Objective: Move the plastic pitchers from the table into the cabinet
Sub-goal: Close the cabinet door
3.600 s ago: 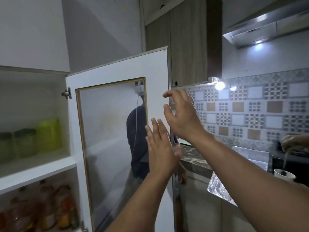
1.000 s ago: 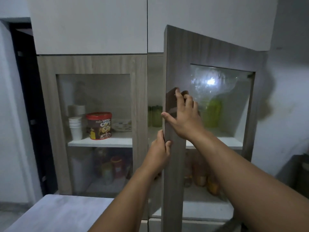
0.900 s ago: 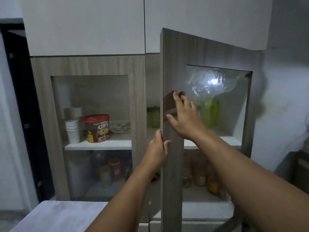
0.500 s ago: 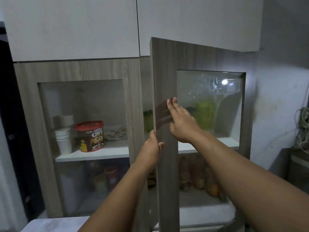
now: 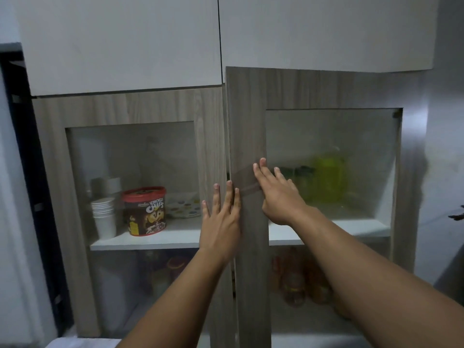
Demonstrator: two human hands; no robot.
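Note:
A yellow-green plastic pitcher (image 5: 326, 180) stands on the upper shelf of the cabinet, blurred behind the glass of the right door (image 5: 251, 121). That door is almost flush with the cabinet front. My left hand (image 5: 221, 217) lies flat with straight fingers across the seam between the left door (image 5: 125, 109) and the right door. My right hand (image 5: 273, 192) presses flat on the right door's wooden frame, over a strip of brown tape. Neither hand holds anything.
Behind the left glass are a stack of white cups (image 5: 104, 216), a red-lidded chocolate cereal tub (image 5: 145, 210) and a patterned plate (image 5: 182, 204). Jars fill the lower shelf (image 5: 296, 282). A pale table corner (image 5: 82, 342) shows at the bottom left. A dark doorway (image 5: 22, 172) lies left.
The right door has swung from wide open to nearly closed. My left hand let go of the door's edge and now lies flat on the fronts; my right hand pushed the door in.

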